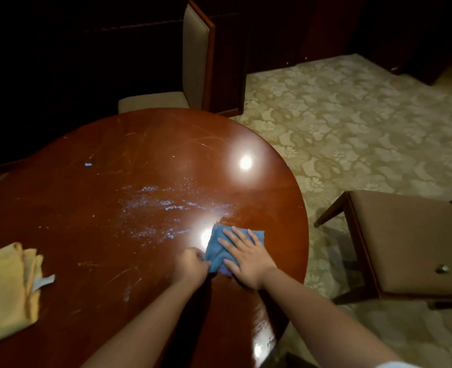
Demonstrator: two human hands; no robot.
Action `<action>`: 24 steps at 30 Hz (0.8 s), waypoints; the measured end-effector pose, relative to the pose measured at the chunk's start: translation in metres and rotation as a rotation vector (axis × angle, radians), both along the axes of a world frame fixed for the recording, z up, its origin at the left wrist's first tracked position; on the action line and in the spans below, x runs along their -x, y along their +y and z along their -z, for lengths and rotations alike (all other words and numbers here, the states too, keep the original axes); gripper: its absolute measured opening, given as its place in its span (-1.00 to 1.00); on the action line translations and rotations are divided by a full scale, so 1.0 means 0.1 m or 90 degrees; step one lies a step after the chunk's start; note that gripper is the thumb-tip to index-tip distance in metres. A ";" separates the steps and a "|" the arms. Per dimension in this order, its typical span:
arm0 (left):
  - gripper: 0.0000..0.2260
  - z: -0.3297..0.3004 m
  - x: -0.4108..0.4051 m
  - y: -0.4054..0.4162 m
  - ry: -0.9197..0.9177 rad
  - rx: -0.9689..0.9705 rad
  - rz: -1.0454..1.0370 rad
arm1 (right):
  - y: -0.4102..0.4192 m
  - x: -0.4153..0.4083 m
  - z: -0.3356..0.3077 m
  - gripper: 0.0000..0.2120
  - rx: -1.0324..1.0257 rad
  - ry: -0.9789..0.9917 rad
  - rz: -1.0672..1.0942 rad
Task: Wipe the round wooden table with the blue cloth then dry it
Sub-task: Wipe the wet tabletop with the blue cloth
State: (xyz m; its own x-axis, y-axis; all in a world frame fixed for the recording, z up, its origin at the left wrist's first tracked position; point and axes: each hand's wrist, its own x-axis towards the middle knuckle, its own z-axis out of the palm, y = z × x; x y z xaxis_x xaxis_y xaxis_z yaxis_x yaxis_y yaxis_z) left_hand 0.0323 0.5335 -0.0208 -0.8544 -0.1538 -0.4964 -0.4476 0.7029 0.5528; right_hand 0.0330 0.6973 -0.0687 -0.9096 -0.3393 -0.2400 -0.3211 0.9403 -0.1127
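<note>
The round wooden table [108,208] fills the left and middle of the view, glossy reddish brown, with pale wet streaks and droplets across its centre. A folded blue cloth [218,245] lies flat near the table's right edge. My right hand [242,257] presses on the cloth with straight, spread fingers. My left hand [190,264] pinches the cloth's left edge with curled fingers. A folded yellow cloth [4,285] rests at the table's left edge, apart from both hands.
A brown padded chair [405,248] stands to the right of the table on patterned carpet [352,128]. A second chair [193,62] with a beige back is tucked in at the far side. The left background is dark.
</note>
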 end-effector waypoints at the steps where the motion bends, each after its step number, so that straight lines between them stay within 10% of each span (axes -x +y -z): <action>1: -0.92 -0.03 0.00 0.02 0.016 0.002 0.001 | -0.03 0.03 -0.04 -0.38 -0.001 -0.021 0.020; 10: -0.75 -0.13 0.01 -0.12 -0.157 -0.029 0.027 | -0.10 -0.29 0.05 -0.43 0.016 -0.030 -0.057; 15: -0.84 -0.07 0.05 -0.20 -0.012 0.022 -0.054 | -0.30 0.05 -0.04 -0.12 0.059 -0.036 0.018; 24: -0.81 0.02 -0.21 -0.19 -0.056 -0.002 -0.048 | -0.30 -0.12 -0.04 -0.28 0.041 -0.012 -0.103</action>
